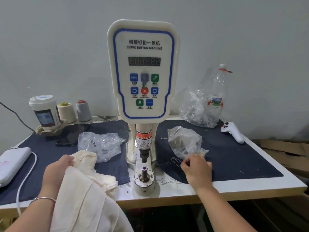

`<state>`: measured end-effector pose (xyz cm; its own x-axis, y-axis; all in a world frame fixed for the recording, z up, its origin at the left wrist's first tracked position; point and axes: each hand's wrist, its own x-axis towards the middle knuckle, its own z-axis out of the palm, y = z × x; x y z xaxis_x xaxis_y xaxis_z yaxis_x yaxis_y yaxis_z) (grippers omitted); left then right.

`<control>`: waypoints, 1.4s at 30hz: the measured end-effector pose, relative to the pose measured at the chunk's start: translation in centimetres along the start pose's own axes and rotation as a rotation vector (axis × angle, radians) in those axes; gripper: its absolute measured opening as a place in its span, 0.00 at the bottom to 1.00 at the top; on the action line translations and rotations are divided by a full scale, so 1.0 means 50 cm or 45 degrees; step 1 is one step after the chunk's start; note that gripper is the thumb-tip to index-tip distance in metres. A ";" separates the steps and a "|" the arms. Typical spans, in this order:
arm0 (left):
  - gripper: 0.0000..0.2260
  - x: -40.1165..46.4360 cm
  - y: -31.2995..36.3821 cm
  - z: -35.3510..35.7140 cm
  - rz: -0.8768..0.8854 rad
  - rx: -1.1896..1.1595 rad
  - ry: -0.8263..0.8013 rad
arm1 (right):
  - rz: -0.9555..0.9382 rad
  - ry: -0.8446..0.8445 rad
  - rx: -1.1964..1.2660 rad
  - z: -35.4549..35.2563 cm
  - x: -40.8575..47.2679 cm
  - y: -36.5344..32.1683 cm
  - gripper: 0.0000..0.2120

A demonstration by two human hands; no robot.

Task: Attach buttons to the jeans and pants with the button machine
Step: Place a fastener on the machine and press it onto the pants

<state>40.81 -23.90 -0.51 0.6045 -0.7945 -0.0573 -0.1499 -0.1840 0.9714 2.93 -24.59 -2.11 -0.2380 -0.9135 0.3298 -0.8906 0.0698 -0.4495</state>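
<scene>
The white servo button machine [143,69] stands at the table's middle, its lower post [144,171] lit beneath the punch head. My left hand [57,166] grips a fold of cream pants [88,190] left of the post; the cloth hangs over the table's front edge. My right hand [196,166] rests on the dark denim mat [234,158] to the right, fingers pinched at the open edge of a clear plastic bag [184,141] with small parts inside. Whether a button lies between the fingers is hidden.
Another clear bag [100,144] lies left of the machine, near a black phone [70,136]. A paper cup [45,111] and two thread cones [66,112] stand at the back left. A plastic bottle [217,94], a white controller [233,131] and a white power bank [13,163] also sit on the table.
</scene>
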 end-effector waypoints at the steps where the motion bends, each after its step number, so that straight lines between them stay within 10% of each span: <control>1: 0.10 0.000 -0.001 0.000 -0.005 0.001 0.003 | 0.005 -0.022 0.002 0.001 0.002 0.001 0.12; 34: 0.09 -0.014 0.009 0.005 -0.059 -0.093 0.013 | -0.006 -0.086 0.079 0.002 0.001 0.006 0.06; 42: 0.10 -0.017 0.015 0.005 -0.054 -0.078 0.005 | 0.139 0.036 0.895 -0.060 -0.096 -0.098 0.10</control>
<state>40.00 -23.53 0.18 0.6123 -0.7845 -0.0980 -0.0760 -0.1818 0.9804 7.26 -19.33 0.98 -0.3298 -0.9048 0.2695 -0.4023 -0.1236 -0.9071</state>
